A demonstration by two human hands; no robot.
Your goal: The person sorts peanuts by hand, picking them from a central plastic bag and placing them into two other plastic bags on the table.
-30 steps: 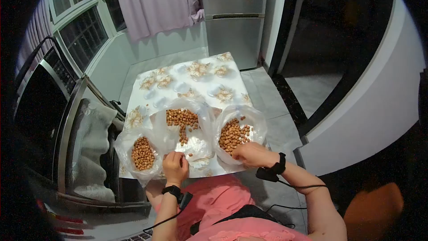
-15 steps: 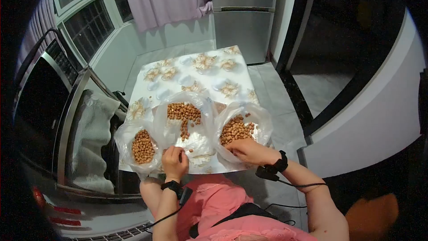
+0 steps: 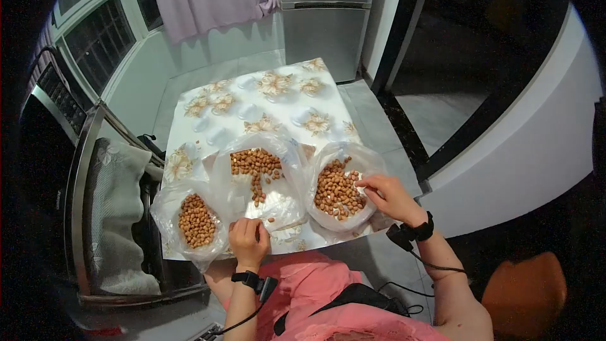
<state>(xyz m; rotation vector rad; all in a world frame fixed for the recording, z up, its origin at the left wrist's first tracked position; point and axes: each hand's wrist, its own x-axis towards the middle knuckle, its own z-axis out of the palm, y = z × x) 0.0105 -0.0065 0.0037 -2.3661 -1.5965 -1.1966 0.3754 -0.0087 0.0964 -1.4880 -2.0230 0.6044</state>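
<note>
Three clear plastic bags with peanuts stand side by side on the table. My right hand (image 3: 390,198) is at the right rim of the right bag (image 3: 377,159), its bent fingertips over the edge of the peanut pile (image 3: 338,191). Its fingers are drawn together; what they hold is too small to make out. My left hand (image 3: 249,240) rests at the front edge of the middle bag (image 3: 291,163), fingers curled in, their contents hidden. A single peanut (image 3: 271,220) lies just right of it. More peanuts (image 3: 255,163) sit farther back in this bag. The left bag (image 3: 165,205) holds another heap (image 3: 197,222).
The table (image 3: 233,131) has a flowered cloth. Left of it stands a metal-framed rack with a white cloth (image 3: 123,215). A fridge (image 3: 325,38) is beyond the far edge, and an orange-brown seat (image 3: 527,297) is at lower right. Cables hang from both wrist straps.
My right hand has moved from the front of the right bag to its right rim, uncovering more peanuts. My left hand stays by the middle bag. The view has shifted slightly.
</note>
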